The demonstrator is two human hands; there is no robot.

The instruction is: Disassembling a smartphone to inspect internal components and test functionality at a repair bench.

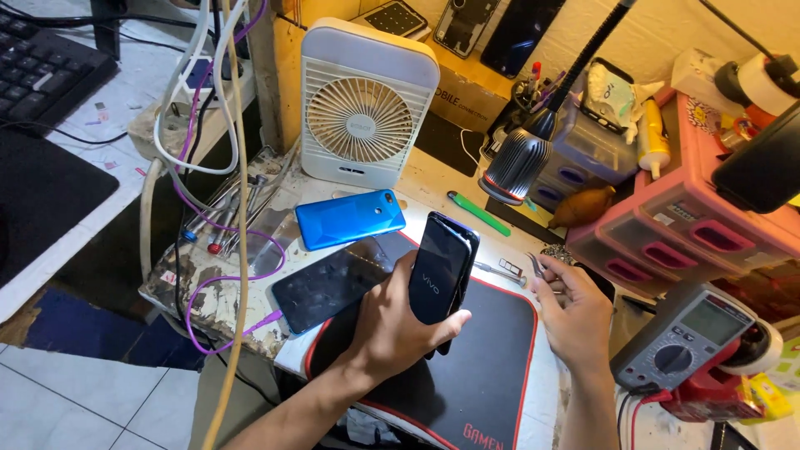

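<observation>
Near edge first: the left hand [392, 321] grips a dark phone [442, 271] upright above the black work mat [475, 375], fingers wrapped round its back. Just right, the right hand [575, 312] pinches tweezers [537, 267], tips close to the phone's edge. A loose grip could drop it onto the phone with a purple cable [329, 287] lying beneath. Farther back, a blue phone [350, 218], then a white fan [364, 104].

dark glossy phone [442, 267], upright and tilted, over the black red-edged mat [492, 367]; thin metal tweezers [536, 267]
</observation>
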